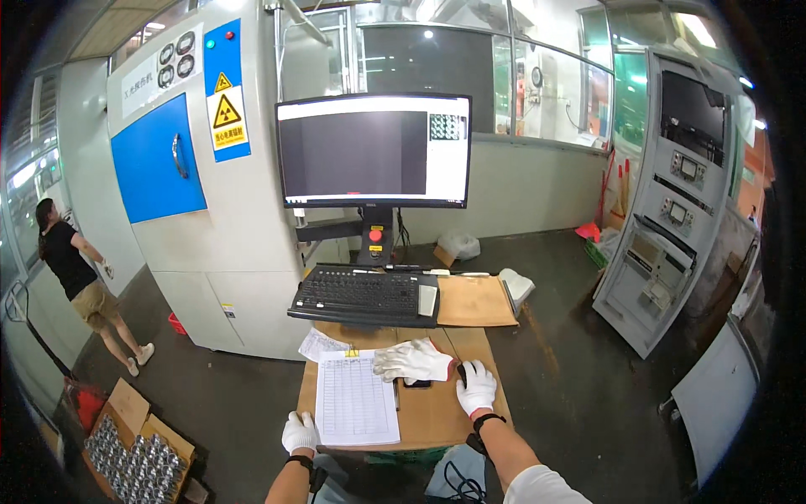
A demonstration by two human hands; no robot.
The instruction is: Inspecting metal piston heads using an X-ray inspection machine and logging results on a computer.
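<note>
My right hand [477, 388], in a white knit glove, lies curled over a black computer mouse [461, 372] on a cardboard surface [457, 428]. My left hand [300, 433], also gloved, rests with curled fingers at the surface's left edge, beside a clipped stack of printed table sheets [359, 403]. Nothing shows in it. Between the hands lies a spare pair of white gloves [411, 361], partly covering a dark phone [417, 384]. Beyond them, a black keyboard [361, 294] sits on a tray below a monitor [374, 151], which shows a grey panel and a small picture.
A large grey cabinet with a blue door [159, 160] stands left of the monitor. Boxed shiny metal parts [134, 462] are at lower left. A person [75, 269] stands far left. On the right are an instrument rack [655, 218] and a grey panel [718, 391].
</note>
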